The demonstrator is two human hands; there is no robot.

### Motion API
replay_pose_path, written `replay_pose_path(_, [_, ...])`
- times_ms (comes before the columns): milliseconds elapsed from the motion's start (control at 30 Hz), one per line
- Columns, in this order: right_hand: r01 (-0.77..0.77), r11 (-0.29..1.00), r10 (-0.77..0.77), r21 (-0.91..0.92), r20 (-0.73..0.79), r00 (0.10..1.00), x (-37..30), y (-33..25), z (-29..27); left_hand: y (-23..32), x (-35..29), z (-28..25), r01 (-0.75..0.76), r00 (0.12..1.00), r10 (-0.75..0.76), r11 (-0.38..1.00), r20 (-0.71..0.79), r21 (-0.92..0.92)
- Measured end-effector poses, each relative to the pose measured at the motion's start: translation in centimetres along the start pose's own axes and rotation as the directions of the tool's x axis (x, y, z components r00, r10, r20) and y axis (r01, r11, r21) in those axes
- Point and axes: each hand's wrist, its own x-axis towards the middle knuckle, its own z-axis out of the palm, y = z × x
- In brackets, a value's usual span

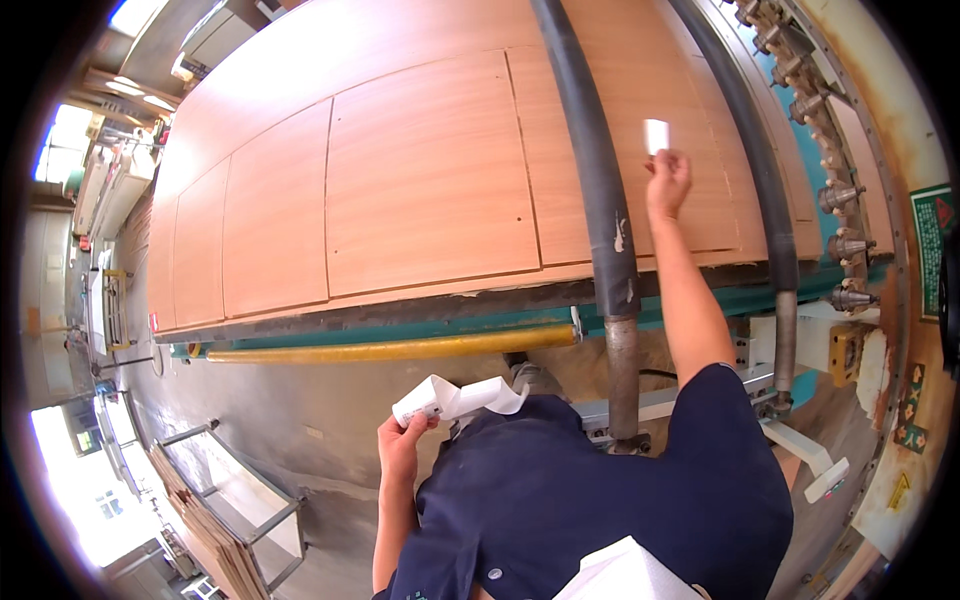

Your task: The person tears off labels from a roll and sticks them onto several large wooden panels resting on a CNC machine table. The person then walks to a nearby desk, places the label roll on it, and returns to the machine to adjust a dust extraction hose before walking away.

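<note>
- Around me is a workshop with a worn floor (pixel 330 415); its middle is taken up by a large wood-grain sheet (pixel 425 175), scored into panels, and I place everything by that sheet.
- Along the sheet's near edge, below it, runs a yellow bar (pixel 400 346); two dark-sleeved posts (pixel 590 150) cross over its right part, and a row of metal tool holders (pixel 848 246) stands beyond its right end.
- Off the sheet's near left corner, a rack (pixel 275 535) stands beside stacked boards (pixel 205 515).
- The left hand (pixel 402 450) is in front of the sheet's near edge, its grip pinched on one end of a white paper strip (pixel 470 398), which curls toward the person's body.
- The right hand (pixel 669 184) is over the sheet, between the posts; its grip is closed on the lower end of a white slip (pixel 656 136). Whether either touches the wood I cannot tell.
- Both papers look feather-light, limp and easily creased; I'd judge a light pinch at an edge or corner best, leaving the faces uncrumpled.
</note>
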Motion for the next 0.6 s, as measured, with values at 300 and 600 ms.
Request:
replay_pose_path(300, [0.067,0.993,-0.044,-0.101,0.218,0.975,1.0,4.9,0.5,2.0,-0.1,1.3,0.06,0.998,-0.06,0.987,-0.002,0.15])
replay_pose_path(600, [0.477,0.676,-0.388,-0.562,0.278,0.879,6.8,-1.5,-10.6,2.7,0.3,2.1,0.067,0.997,-0.07,0.987,0.015,0.146])
